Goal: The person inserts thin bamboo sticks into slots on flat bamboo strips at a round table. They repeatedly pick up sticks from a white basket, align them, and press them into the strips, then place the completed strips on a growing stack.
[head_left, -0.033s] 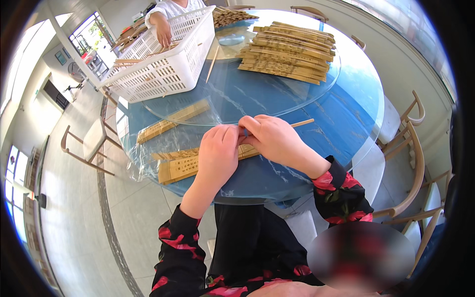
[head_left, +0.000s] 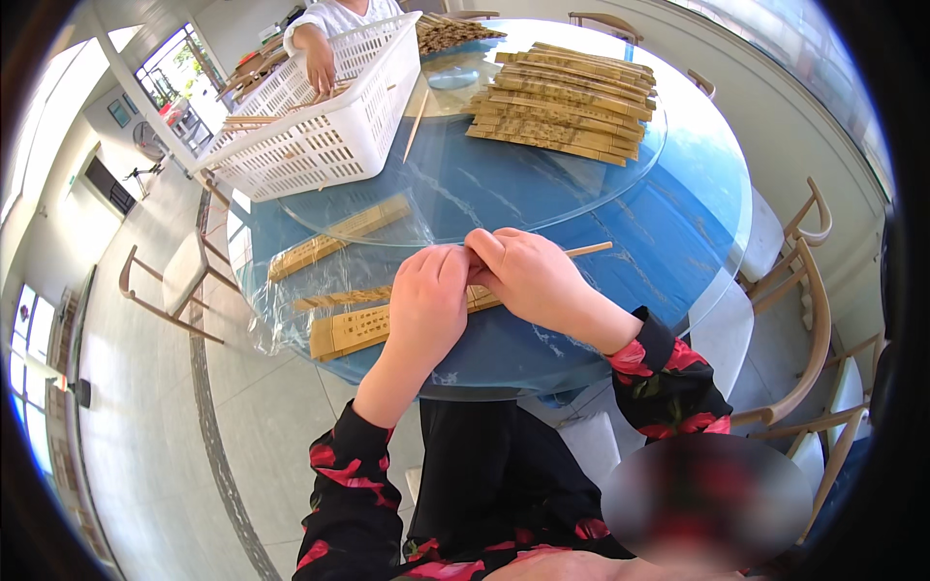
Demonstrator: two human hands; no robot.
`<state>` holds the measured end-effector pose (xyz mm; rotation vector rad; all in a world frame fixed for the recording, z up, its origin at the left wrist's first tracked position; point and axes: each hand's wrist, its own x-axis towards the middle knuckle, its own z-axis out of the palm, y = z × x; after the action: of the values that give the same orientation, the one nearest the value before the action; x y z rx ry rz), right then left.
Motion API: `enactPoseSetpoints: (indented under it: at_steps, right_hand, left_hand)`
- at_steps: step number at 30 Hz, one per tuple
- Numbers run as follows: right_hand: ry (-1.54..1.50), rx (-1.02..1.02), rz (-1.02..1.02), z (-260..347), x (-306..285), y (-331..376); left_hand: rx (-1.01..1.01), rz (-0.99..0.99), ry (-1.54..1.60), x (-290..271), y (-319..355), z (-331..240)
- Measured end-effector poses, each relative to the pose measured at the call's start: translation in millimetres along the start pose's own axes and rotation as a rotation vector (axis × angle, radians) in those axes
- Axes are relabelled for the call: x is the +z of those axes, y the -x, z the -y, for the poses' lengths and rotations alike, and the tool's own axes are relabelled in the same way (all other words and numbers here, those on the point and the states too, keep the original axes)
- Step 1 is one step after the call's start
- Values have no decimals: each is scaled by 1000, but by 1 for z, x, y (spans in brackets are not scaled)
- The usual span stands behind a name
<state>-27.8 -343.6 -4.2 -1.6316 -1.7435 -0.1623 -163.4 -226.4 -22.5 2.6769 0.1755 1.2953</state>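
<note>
1. Left hand (head_left: 426, 305): palm down over the near edge of the round blue table (head_left: 678, 223), fingers curled and bunched at the tips, pinching at something small where the two hands meet; what exactly sits in the pinch cannot be told.
2. Right hand (head_left: 528, 276): fingers folded in, thumb side pressed against the left fingertips, closed over a flat bundle of bamboo sticks (head_left: 354, 329); grip itself hidden under the knuckles.
3. Bundle of bamboo sticks: lying flat on the table, running out to the left from beneath both hands, wrapped in or resting on clear plastic film (head_left: 276, 329) that hangs over the table edge to the left of the left hand.
4. Single thin stick (head_left: 589, 250): poking out just beyond the right hand on its right side, lying on the table.
5. Second, narrower bundle (head_left: 344, 297) just beyond the first, near the left hand's fingers; third bundle (head_left: 334, 237) further away, up and left of both hands.
6. Well beyond the hands: round glass turntable (head_left: 465, 194) bearing a white plastic basket (head_left: 329, 126) to the far left and a large stack of stick bundles (head_left: 567, 102) to the far right.
7. Another person's hand (head_left: 318, 68) reaching into the basket at the far side.
8. Wooden chairs (head_left: 809, 320) to the right of the right hand, beside the table.
</note>
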Motion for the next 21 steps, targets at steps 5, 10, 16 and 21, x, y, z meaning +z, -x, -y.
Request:
enactPoseSetpoints:
  at_steps: [5,10,16,21]
  right_hand:
    - [136,19,50,-2,-22,-5]
    - [188,174,-27,-34,-56,1]
    - [38,35,125,-14,-24,-3]
    - [-129,108,102,-12,1,-1]
  left_hand:
    - [-28,-62,-90,-4,0,6]
    - [-149,-189,-193,-12,1,23]
    - [-36,-79,-88,-6,2,15]
    - [165,-264,6,-8,-11,2]
